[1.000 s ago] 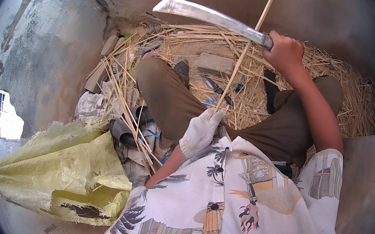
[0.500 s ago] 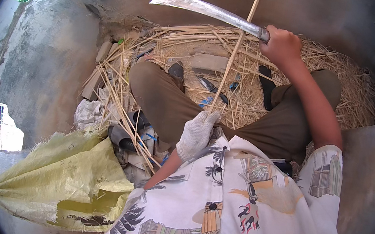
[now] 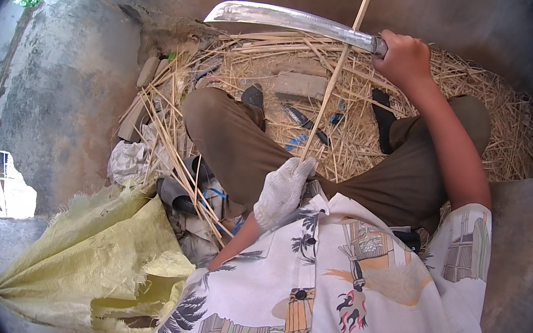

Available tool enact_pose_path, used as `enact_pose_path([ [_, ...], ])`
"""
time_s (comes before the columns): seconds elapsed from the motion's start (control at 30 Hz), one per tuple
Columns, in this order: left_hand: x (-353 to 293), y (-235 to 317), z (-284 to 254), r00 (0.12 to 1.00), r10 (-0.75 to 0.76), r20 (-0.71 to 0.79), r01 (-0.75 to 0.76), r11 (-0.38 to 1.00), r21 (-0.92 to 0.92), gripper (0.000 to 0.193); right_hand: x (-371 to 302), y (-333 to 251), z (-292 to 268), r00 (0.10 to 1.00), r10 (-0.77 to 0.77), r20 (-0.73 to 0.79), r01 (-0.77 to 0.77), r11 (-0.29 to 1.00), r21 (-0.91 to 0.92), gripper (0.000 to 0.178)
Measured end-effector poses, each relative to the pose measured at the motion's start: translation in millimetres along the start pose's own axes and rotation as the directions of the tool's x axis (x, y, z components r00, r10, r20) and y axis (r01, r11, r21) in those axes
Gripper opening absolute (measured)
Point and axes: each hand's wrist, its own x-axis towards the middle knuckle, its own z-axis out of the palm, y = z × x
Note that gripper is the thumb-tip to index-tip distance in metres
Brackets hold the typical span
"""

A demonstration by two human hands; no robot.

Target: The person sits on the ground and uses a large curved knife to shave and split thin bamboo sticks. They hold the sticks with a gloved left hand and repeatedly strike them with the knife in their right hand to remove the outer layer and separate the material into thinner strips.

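Above the brown-trousered lap, as the head view has it, a large curved knife [image 3: 286, 18] lies across a long pale strip [image 3: 326, 103], meeting it close to the handle end of the blade. The right hand [image 3: 405, 62], bare, is wrapped around the handle with its fingers curled in. The left hand [image 3: 282, 192], in a white knitted glove, grips the strip's lower end just in front of the shirt [image 3: 366, 281], and from there the strip rises, leaning slightly right, past the blade and out through the upper edge. Compared with half a second ago, the blade's tip has dipped, so the knife now stands nearly level, while the left hand and the strip stay much as they were. My reading is that the blade's slant against the strip is being altered, with the left hand serving as a steady anchor; whether the edge bites into the strip cannot be told. Beyond the crossed legs, pale shavings [image 3: 481, 121] spread around a block [image 3: 301, 85], and a dark tool [image 3: 297, 115] lies near it. More strips [image 3: 193, 184] lean beside the left leg, near a torn yellow sack [image 3: 101, 249].
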Motion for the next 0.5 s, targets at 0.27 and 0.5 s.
enact_pose_path([
  [0.27, -5.0, 0.3, 4.2, 1.0, -0.027, 0.011, 0.026, 0.999, 0.024, 0.038, -6.0, 2.0, -14.8, 0.995, -0.082, -0.063, 0.081, 0.997, -0.021, 0.019],
  [0.5, -3.1, 0.5, 2.1, 0.992, -0.087, 0.092, 0.089, 0.996, -0.024, 0.035, -16.4, -4.6, -11.1, 0.994, -0.104, 0.027, 0.103, 0.994, 0.042, 0.018],
])
